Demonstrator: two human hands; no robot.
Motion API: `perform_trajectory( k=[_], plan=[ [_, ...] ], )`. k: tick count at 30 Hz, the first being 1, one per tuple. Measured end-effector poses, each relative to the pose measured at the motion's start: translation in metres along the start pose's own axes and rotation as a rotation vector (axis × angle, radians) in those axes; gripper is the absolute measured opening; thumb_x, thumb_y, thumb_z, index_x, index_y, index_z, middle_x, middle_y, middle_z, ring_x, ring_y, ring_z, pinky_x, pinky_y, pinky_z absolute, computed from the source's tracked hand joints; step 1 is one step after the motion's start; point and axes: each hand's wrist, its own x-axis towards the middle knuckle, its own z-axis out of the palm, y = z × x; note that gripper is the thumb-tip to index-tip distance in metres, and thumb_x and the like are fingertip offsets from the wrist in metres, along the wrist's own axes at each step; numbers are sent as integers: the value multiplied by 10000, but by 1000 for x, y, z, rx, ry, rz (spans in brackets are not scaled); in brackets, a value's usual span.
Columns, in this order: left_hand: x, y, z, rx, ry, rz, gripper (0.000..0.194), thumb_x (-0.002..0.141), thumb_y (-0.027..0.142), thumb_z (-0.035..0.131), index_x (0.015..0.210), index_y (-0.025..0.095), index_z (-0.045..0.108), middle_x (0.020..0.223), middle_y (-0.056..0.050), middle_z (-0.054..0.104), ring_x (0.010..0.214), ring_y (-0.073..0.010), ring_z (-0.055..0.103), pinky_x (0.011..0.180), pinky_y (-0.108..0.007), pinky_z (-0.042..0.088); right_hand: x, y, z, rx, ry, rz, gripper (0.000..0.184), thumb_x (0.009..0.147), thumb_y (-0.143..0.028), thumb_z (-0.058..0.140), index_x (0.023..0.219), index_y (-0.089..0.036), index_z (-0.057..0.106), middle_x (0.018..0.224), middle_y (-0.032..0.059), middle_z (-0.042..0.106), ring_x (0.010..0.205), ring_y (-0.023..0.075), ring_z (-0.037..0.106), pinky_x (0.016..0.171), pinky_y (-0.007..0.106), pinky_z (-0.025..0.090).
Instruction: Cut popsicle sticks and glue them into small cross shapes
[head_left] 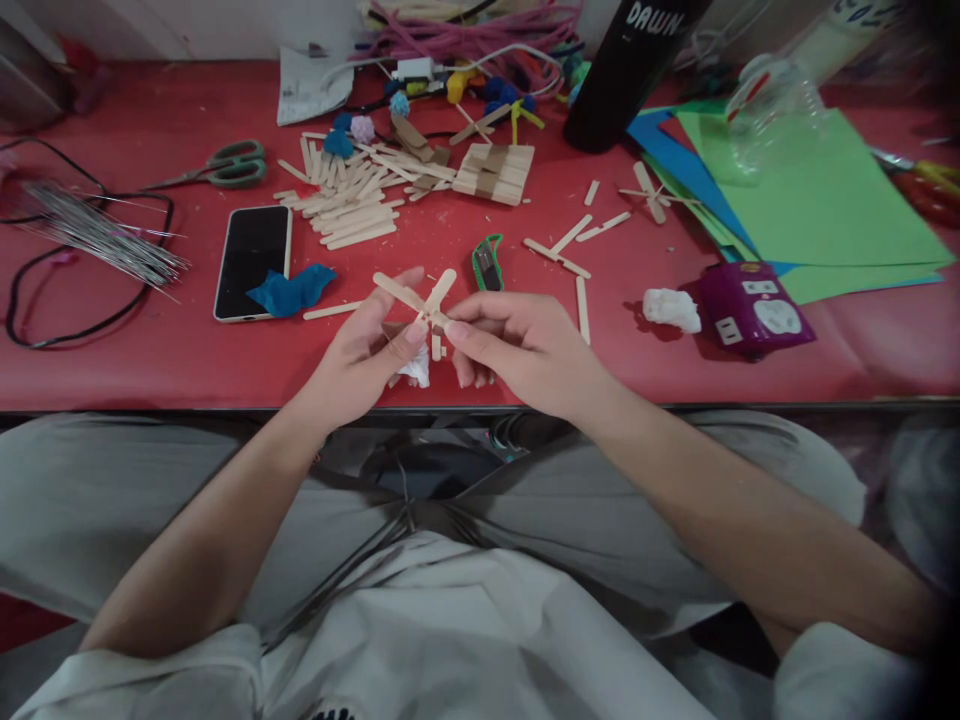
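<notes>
Between my two hands, above the front edge of the red table, are crossed wooden craft sticks (440,290), joined near the middle. My left hand (367,350) pinches them at the crossing with thumb and fingers. From the other side my right hand (517,345) grips a stick end between thumb and forefinger. A crumpled white tissue (417,368) shows below the left fingers, and whether it is held I cannot tell. Just beyond the hands lies a green-edged sharpener-like object (488,263). One loose stick (330,311) rests left of my left hand.
A pile of craft sticks (356,195) lies behind the hands, with a phone (253,262) and scissors (236,164) to the left. Rightward are small stick pieces (556,257), another tissue (672,310), a purple box (754,308), coloured paper (825,200) and a black bottle (630,70).
</notes>
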Motion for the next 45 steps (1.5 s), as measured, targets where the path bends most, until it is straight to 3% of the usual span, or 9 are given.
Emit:
perform_trajectory(
  k=[4, 11, 18, 25, 31, 34, 40, 45],
  plan=[
    [0, 1, -4, -120, -116, -66, 314, 894, 460, 632, 1071, 205, 682, 673, 6, 632, 507, -93, 539, 428, -212, 429, 2, 1, -2, 118, -58, 76, 164, 935, -259, 577, 834, -149, 644, 563, -17, 626, 498, 80, 551, 479, 189, 409],
    [0, 5, -2, -109, -92, -26, 220, 904, 413, 632, 876, 202, 689, 603, 19, 626, 463, -81, 511, 419, -209, 410, 4, 0, -6, 346, -53, 279, 139, 877, -214, 624, 762, -142, 656, 501, -18, 596, 434, 65, 484, 437, 185, 351],
    [-1, 5, 2, -45, -15, 17, 241, 910, 423, 622, 912, 186, 662, 768, -28, 714, 638, -122, 651, 562, -232, 519, 4, 2, -5, 475, -92, 350, 161, 899, -212, 601, 787, -128, 680, 517, -9, 601, 466, 60, 501, 443, 170, 335],
    [-1, 5, 2, -16, -32, -11, 261, 900, 439, 633, 951, 183, 623, 721, -16, 708, 599, -116, 653, 536, -217, 504, 4, 1, -4, 343, -112, 287, 167, 890, -203, 595, 752, -130, 654, 489, -19, 592, 435, 56, 482, 436, 175, 338],
    [-7, 2, 11, 276, 151, 99, 192, 927, 360, 595, 1018, 191, 597, 706, 10, 687, 612, -118, 652, 532, -217, 471, 1, -1, -1, 216, -124, 258, 203, 914, -223, 559, 742, -137, 622, 533, -2, 635, 457, 66, 518, 450, 182, 380],
    [-9, 1, 14, 354, 169, 110, 212, 927, 357, 599, 1065, 199, 568, 660, 34, 658, 593, -114, 635, 541, -222, 465, 1, -2, 1, 115, -119, 229, 188, 919, -225, 559, 765, -141, 629, 542, 0, 647, 465, 76, 533, 473, 193, 421],
    [-9, -1, 12, 193, 116, 126, 272, 960, 402, 548, 1139, 219, 455, 733, 12, 681, 670, -131, 670, 587, -247, 488, 2, 1, 0, 48, -94, 203, 211, 919, -253, 571, 744, -150, 624, 555, 8, 664, 475, 86, 560, 499, 202, 460],
    [-8, 0, 11, 243, 117, 131, 147, 951, 338, 571, 992, 210, 512, 800, -29, 718, 717, -140, 700, 638, -258, 518, 4, 4, -1, 92, -84, 189, 208, 915, -272, 579, 753, -148, 622, 551, 6, 664, 466, 82, 554, 483, 197, 442]
  ],
)
